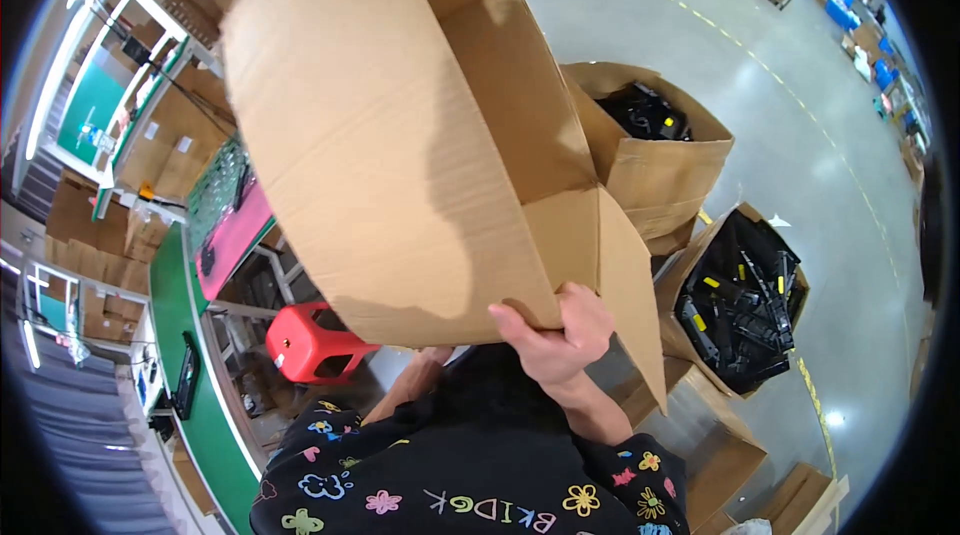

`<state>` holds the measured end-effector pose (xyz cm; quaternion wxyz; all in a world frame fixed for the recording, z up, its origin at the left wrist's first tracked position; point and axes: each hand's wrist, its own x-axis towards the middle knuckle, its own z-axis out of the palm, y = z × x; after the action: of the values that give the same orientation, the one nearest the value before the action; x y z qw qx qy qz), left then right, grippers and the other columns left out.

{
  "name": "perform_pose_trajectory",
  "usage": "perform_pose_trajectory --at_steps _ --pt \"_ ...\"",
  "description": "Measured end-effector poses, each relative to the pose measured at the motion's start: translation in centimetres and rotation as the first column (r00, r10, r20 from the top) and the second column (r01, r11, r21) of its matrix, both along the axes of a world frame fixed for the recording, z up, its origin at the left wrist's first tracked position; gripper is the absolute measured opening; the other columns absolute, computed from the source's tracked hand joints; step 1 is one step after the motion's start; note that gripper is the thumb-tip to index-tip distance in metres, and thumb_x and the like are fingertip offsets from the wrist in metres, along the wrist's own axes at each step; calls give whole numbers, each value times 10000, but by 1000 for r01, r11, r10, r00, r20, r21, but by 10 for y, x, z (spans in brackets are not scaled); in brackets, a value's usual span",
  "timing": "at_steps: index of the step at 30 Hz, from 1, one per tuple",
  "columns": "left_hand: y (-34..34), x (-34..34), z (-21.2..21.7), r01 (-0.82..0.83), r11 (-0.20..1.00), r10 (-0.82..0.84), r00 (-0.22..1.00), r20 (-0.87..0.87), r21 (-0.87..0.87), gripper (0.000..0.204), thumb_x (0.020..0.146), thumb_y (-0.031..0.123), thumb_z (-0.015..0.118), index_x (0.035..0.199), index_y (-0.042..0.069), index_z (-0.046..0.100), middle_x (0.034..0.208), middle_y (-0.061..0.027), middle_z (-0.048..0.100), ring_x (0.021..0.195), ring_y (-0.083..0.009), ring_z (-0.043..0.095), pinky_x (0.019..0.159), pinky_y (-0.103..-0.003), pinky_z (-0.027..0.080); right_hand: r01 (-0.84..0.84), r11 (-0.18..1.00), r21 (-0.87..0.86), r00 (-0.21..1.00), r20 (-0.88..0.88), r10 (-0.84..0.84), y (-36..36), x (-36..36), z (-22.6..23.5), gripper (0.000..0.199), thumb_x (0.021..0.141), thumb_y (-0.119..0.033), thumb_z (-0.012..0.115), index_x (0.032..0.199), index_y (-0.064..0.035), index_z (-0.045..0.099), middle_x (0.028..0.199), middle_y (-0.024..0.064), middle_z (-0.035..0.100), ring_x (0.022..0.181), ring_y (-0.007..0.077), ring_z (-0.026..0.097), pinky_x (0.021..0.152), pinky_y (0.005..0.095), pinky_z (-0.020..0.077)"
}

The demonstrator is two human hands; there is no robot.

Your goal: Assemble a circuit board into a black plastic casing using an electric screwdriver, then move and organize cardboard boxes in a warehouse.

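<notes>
A large brown cardboard box (pixel 370 135) is raised and tilted in front of me, its open side facing right with one flap (pixel 630 285) hanging out. My right hand (pixel 560 335) is closed over the near lower edge, thumb on the outer panel. At the bottom edge, further left, my left hand (pixel 428 363) is up against the box; its fingers are mostly hidden behind the cardboard. The part of the box's inside that shows holds nothing.
Two open cartons of black plastic parts, one carton (pixel 670 175) behind and one carton (pixel 672 310) nearer, stand on the right. Another carton (pixel 715 425) sits below them. A red stool (pixel 300 343) and a green-topped workbench (pixel 190 385) are on the left. Yellow lines mark the grey floor.
</notes>
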<state>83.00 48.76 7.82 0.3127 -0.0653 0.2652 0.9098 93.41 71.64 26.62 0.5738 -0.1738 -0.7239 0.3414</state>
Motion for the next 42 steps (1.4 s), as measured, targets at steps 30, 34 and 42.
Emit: perform_pose_trajectory --at_steps 30,34,42 --pt "384 -252 190 331 892 99 524 -846 309 176 903 227 548 954 74 480 557 -129 543 476 -261 542 478 -355 479 -20 952 -304 876 -464 -129 348 -163 263 295 895 -166 575 1145 -11 585 1105 114 624 1029 190 594 860 315 497" --pt "466 -288 200 437 895 -229 621 -749 88 161 908 143 528 818 25 468 637 -53 556 658 -136 556 595 -271 448 250 875 -414 914 -197 -355 424 -170 260 429 885 -324 475 1146 -9 603 1162 196 578 954 271 605 760 431 577" --pt "478 -366 -23 287 472 -872 289 -395 -834 204 877 168 537 1008 15 570 778 -70 601 717 -130 570 661 -291 481 653 741 -156 742 325 -586 547 -254 64 441 768 -414 707 726 22 652 682 62 629 615 130 561 586 283 469"
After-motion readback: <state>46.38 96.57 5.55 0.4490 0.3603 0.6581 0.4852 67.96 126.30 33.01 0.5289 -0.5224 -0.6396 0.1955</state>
